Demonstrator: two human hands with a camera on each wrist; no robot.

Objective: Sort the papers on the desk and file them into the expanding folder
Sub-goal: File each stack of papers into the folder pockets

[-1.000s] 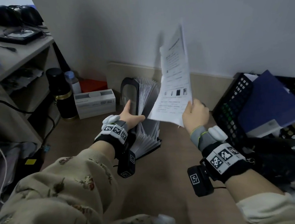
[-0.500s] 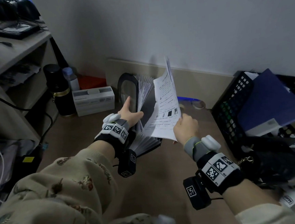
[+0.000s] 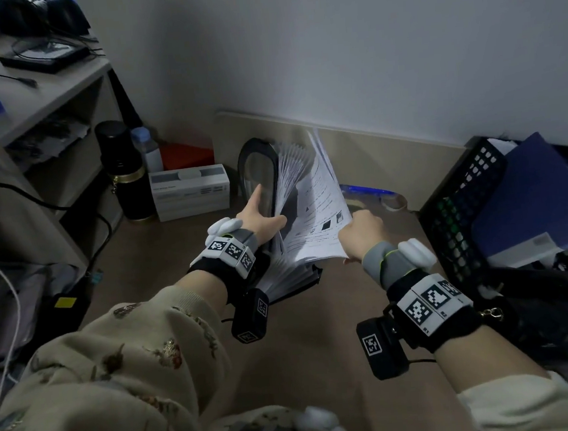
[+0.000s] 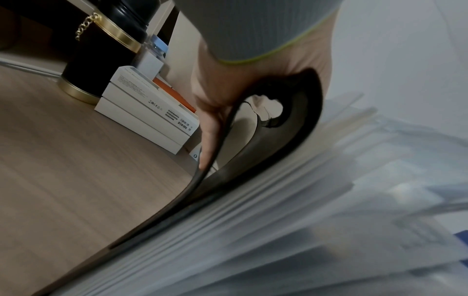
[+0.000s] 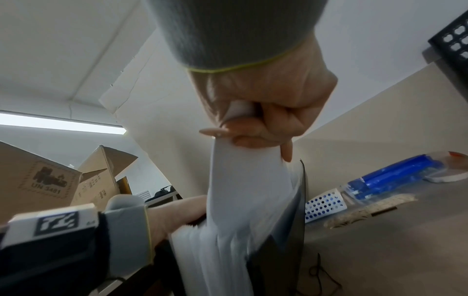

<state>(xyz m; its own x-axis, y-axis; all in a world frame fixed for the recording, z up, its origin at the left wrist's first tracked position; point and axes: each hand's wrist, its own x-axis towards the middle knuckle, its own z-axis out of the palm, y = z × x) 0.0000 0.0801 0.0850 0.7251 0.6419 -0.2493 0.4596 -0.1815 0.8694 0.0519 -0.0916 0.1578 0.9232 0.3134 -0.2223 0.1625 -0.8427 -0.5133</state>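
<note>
Black crate (image 3: pixel 454 214) right of expanding folder (image 3: pixel 262 179); left hand (image 3: pixel 258 217) grips its cover, right hand (image 3: pixel 363 232) pinches paper (image 3: pixel 317 219), upright among the dividers.

black flask (image 3: pixel 124 174), white boxes (image 3: pixel 189 192), black mesh basket (image 3: pixel 460 206), blue binder (image 3: pixel 531 193)

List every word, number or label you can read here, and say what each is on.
"UN 3481": cardboard box, in the right wrist view.
Logo above it: blurred.
White boxes: small print and barcodes, too small.
Printed sheet in the right hand: too small.
</note>
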